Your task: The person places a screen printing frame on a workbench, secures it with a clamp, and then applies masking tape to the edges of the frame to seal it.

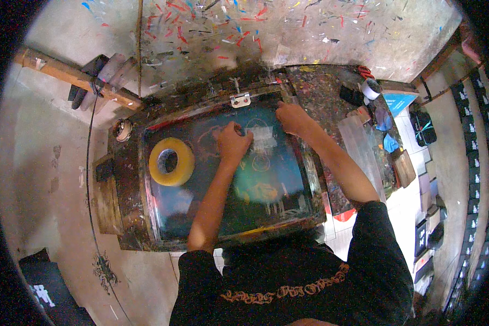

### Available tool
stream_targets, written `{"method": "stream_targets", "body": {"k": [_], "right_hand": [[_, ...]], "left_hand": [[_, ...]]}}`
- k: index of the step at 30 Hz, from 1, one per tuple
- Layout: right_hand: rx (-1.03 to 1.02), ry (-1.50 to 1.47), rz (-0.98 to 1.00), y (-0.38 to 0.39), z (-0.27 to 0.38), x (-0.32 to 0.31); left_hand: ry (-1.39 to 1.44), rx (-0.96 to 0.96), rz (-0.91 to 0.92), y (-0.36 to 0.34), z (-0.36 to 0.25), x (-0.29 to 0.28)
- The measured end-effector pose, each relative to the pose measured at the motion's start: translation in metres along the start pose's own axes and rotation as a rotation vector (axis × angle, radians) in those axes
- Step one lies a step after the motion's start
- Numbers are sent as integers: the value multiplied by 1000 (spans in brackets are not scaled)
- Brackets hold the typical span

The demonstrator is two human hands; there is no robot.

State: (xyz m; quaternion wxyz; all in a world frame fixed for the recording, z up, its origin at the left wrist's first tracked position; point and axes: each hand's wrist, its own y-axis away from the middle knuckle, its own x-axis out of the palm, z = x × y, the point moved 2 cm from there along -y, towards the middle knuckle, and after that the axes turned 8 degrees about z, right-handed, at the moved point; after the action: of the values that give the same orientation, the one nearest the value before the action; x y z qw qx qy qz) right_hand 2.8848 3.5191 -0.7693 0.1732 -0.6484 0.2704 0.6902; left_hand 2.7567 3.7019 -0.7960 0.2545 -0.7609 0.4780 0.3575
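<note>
A framed printing screen with a dark, glossy mesh lies flat on the paint-stained bench in front of me. Over the mesh's upper middle is my left hand, its fingers curled in and the thumb toward them. Whatever those fingers hold, if anything, cannot be made out. My right hand is closed at the frame's far right corner, its fingertips hidden. A pale patch shows on the mesh between the hands. To the left, a large roll of yellowish clear tape rests on the screen. A metal hinge clamp sits at the frame's far edge.
Right of the screen, the bench carries a white tape roll, blue crumpled scraps and a translucent strip. A small round container stands at the left corner. A paint-flecked wall rises behind. Dark printed pieces line the far right.
</note>
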Motion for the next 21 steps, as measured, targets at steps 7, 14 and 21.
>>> {"method": "stream_targets", "body": {"k": [7,14,21], "right_hand": [[-8,42,-31,-3,4,8],[-200,-182,-158,-16,82,-6],[-556,-621,-368,-79,183,13]], "left_hand": [[-55,-5,52,3,-6,-9],[-58,113,-165,24,15,-50],[-466,267,-285,123,77,-167]]}}
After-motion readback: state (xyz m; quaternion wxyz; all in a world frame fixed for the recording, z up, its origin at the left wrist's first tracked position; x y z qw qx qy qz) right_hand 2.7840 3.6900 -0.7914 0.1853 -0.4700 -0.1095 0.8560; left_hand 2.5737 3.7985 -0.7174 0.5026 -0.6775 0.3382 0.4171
